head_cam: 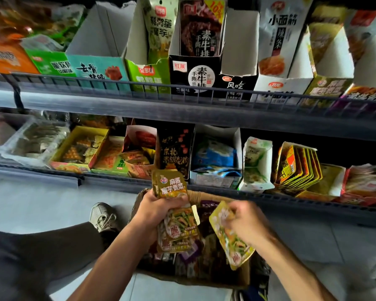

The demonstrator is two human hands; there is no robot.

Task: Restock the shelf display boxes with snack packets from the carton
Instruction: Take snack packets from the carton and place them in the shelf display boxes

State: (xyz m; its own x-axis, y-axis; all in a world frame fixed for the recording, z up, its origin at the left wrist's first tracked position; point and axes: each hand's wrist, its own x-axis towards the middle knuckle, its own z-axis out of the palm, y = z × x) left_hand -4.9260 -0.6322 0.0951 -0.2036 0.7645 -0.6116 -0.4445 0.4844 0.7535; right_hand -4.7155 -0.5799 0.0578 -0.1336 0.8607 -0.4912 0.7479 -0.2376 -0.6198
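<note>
Our left fingers (178, 197) curl round a stack of gold packets (175, 213), held upright over the carton (193, 276). Our right fingers (232, 210), blurred, pinch one yellow packet (230, 237) just right of the stack. The carton lies on the floor below both hands, more packets inside. Beyond it, display boxes (215, 153) line the lower shelf (269, 198).

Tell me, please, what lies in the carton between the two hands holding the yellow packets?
In the head view, dark purple snack packets lie in the carton between the left hand and right hand.
</note>
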